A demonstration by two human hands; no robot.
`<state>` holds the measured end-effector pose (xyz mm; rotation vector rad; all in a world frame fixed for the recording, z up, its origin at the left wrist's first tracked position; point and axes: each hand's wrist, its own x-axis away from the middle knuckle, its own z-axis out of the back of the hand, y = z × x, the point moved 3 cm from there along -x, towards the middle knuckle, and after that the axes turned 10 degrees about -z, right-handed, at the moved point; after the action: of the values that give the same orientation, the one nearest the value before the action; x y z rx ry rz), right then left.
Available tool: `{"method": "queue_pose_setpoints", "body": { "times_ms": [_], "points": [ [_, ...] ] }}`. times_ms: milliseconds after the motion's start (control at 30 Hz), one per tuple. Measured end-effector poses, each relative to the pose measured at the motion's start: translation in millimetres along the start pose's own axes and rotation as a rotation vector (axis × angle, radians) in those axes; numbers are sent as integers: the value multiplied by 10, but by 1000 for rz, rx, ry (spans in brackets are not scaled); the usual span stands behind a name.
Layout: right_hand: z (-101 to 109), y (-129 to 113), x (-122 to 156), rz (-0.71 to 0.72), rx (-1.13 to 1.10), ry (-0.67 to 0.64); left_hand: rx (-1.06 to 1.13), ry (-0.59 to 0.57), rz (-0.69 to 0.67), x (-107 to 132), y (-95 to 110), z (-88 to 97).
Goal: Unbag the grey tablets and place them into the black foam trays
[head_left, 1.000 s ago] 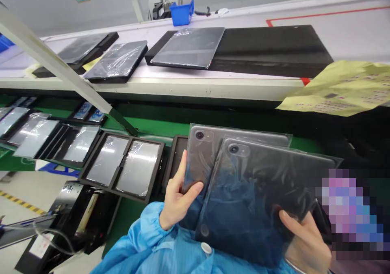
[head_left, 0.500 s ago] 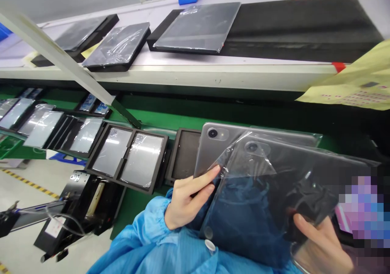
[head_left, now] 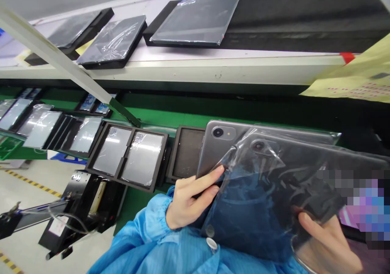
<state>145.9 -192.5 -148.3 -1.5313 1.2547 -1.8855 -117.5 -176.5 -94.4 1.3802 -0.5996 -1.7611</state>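
I hold two grey tablets back side up, low in the head view. My left hand (head_left: pixel 190 199), in a blue sleeve, grips the left edge of the farther tablet (head_left: pixel 217 150), whose camera corner sticks out of a clear plastic bag. My right hand (head_left: pixel 327 241) is closed on the lower right of the nearer tablet (head_left: pixel 292 184), which lies in a crinkled clear bag (head_left: pixel 243 156) over the first one. The bag's open end sits by my left fingers.
Black trays (head_left: pixel 126 156) with wrapped tablets run along a green conveyor (head_left: pixel 158 117) to the left; one tray slot (head_left: pixel 185 152) lies empty beside my left hand. A white shelf (head_left: pixel 213 67) above carries wrapped tablets on black foam. Yellow sheet (head_left: pixel 362 79) at right. Slanted metal post (head_left: pixel 61 63).
The farther tablet has slid out of its bag at the camera corner. My left fingers have shifted from the tablet's face to its edge at the bag's mouth. The view has tilted down.
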Motion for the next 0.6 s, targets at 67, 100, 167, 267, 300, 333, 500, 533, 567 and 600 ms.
{"method": "queue_pose_setpoints", "body": {
  "times_ms": [67,100,167,267,300,333,500,533,567,600],
  "points": [
    [-44,7,23,-65,-101,8,12,-15,90,66,-48,-14],
    [-71,3,37,-80,-139,13,32,-27,152,106,-79,-23],
    [-126,-21,63,-73,-177,13,79,-39,272,184,-140,-37],
    [-170,-59,82,-40,-191,16,137,-12,360,247,-193,-41],
    [-173,-66,85,-31,-187,16,156,-5,374,252,-200,-40],
    [-172,-70,88,-25,-179,15,179,-2,383,252,-205,-40],
    [-181,-80,117,-17,-187,42,255,-19,419,240,-214,-43],
    [-192,-81,125,-25,-199,51,258,-23,415,233,-213,-47],
    [-205,-82,133,-34,-206,59,263,-30,414,224,-211,-53],
    [-220,-84,140,-39,-205,63,271,-39,413,209,-207,-62]
  ]
}}
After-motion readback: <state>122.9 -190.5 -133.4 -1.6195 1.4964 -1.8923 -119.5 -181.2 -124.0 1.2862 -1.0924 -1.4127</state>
